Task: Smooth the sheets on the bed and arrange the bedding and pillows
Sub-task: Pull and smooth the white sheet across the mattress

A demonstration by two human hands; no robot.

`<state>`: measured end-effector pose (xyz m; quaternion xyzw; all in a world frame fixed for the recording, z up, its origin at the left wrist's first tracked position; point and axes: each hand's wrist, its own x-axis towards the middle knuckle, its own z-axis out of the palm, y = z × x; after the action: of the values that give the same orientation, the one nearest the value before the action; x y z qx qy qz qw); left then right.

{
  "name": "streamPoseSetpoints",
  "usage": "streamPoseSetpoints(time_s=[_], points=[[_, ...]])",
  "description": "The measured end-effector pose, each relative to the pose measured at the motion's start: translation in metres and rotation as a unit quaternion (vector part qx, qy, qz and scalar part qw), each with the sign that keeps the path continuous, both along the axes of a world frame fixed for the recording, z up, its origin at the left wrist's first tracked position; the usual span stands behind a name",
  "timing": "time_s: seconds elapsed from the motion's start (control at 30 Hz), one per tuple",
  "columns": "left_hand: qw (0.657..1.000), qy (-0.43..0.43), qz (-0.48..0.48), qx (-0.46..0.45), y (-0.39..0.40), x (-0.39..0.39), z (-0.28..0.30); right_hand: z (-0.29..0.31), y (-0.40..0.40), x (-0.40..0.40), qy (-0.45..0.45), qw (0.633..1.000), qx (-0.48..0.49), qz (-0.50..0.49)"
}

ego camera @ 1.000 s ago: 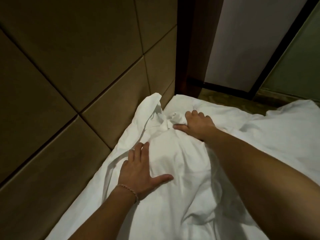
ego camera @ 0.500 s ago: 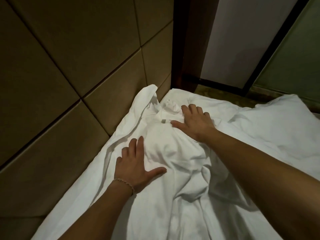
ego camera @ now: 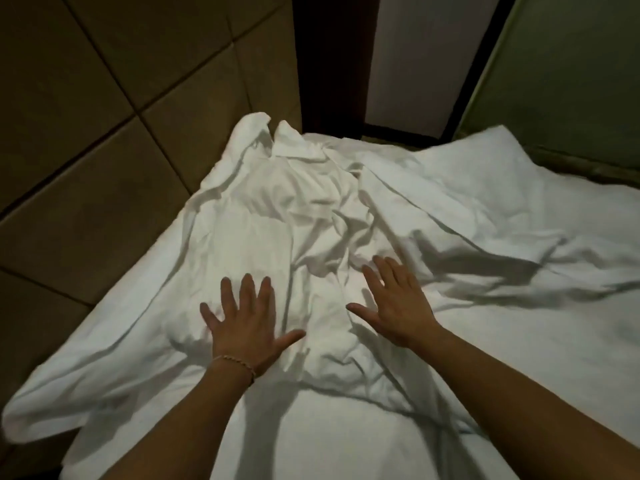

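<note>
A crumpled white sheet [ego camera: 311, 216] lies over the bed, bunched into folds toward the corner by the headboard. My left hand [ego camera: 242, 320] lies flat on it with fingers spread, a thin bracelet on the wrist. My right hand [ego camera: 398, 303] also lies on the sheet with straight spread fingers, a hand's width to the right of the left. A fuller white mass, a pillow or duvet [ego camera: 502, 188], lies at the right. The sheet's left edge [ego camera: 41, 407] hangs off the bed side.
A brown padded panel headboard [ego camera: 104, 133] runs along the left and meets a dark wooden post [ego camera: 329, 64] at the far corner. Beyond it are a pale wall [ego camera: 422, 53] and a greenish panel [ego camera: 571, 71].
Both hands have slid back toward me from the bunched corner, fingers now spread flat. More of the bed and the right-hand bedding has come into view.
</note>
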<state>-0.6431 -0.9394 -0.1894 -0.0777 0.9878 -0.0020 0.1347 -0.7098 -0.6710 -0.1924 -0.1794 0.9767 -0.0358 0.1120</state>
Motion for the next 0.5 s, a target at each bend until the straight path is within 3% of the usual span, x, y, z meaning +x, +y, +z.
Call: streamPoseSetpoints(time_s=[0.23,0.5], points=[[0.995,-0.048,-0.083,0.027,0.114,0.071,-0.042,-0.048,0.122,0.119,-0.056,0.991,0.049,-0.116],[0.977,-0.051,-0.208,0.024,0.212,0.047,-0.080,-0.089,0.245,0.159,-0.034,0.970,0.091,-0.222]])
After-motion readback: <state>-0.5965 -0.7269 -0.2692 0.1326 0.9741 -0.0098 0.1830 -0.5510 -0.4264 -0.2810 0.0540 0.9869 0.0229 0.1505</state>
